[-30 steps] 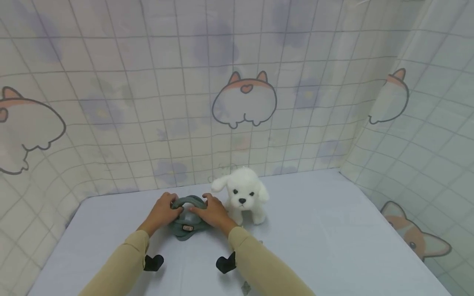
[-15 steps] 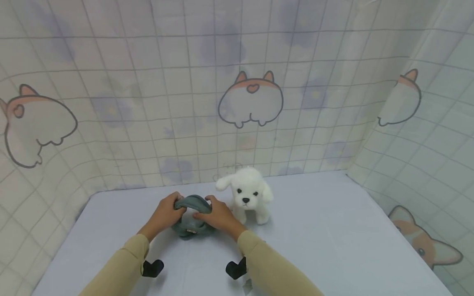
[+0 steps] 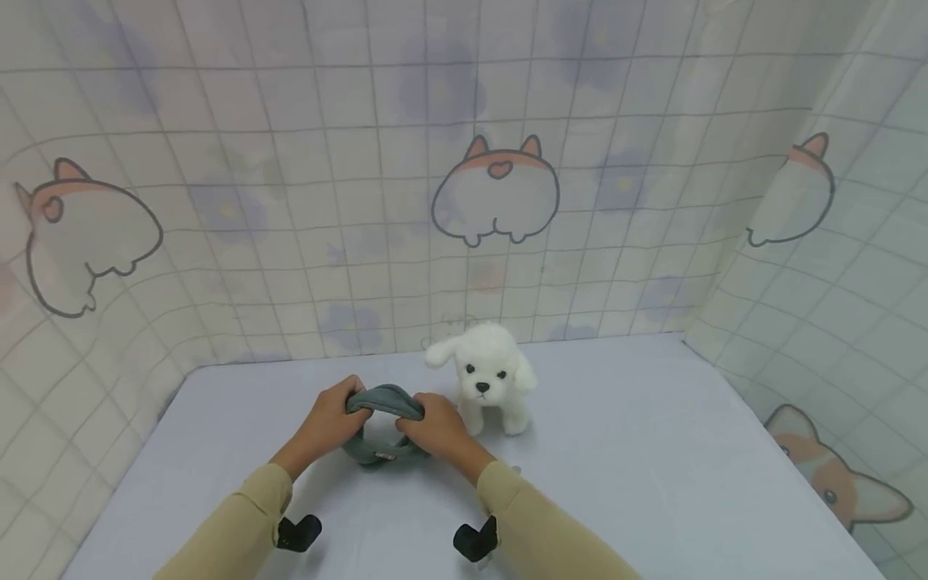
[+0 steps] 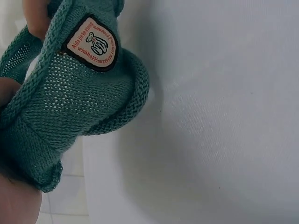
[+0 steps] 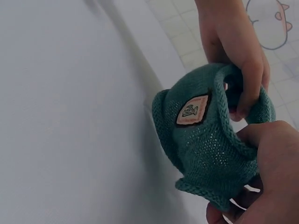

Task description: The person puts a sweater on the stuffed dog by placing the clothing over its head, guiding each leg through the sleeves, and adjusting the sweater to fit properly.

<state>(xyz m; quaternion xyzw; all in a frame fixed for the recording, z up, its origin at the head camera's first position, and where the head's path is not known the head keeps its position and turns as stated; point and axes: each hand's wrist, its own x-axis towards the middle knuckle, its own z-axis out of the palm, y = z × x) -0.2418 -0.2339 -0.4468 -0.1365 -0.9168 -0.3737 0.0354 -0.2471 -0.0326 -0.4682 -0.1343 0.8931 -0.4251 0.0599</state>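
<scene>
Between the two hands is a small green knitted sweater [image 3: 385, 396] with rolled edges, its opening stretched into a ring. The left hand [image 3: 329, 417] grips the left side of this ring, thumb inside. Opposite it, the right hand [image 3: 439, 424] pinches the right side. A pink animal patch [image 4: 95, 44] on the knit shows in the left wrist view. In the right wrist view, the sweater [image 5: 205, 149] hangs close over the table with a short sleeve-like end at its bottom. Just beyond the right hand, a white plush dog [image 3: 487, 374] stands facing forward.
A white-covered table [image 3: 616, 451] lies under everything. Behind it and at both sides hang grid-patterned curtains [image 3: 348, 201] with printed corgis. Black wrist-worn pieces [image 3: 299, 533] stick out below the beige sleeves [image 3: 242, 515].
The hands have drawn apart and stretched the sweater's opening wider, and its patch has tilted lower. The head view has shifted slightly. The plush dog stands where it was.
</scene>
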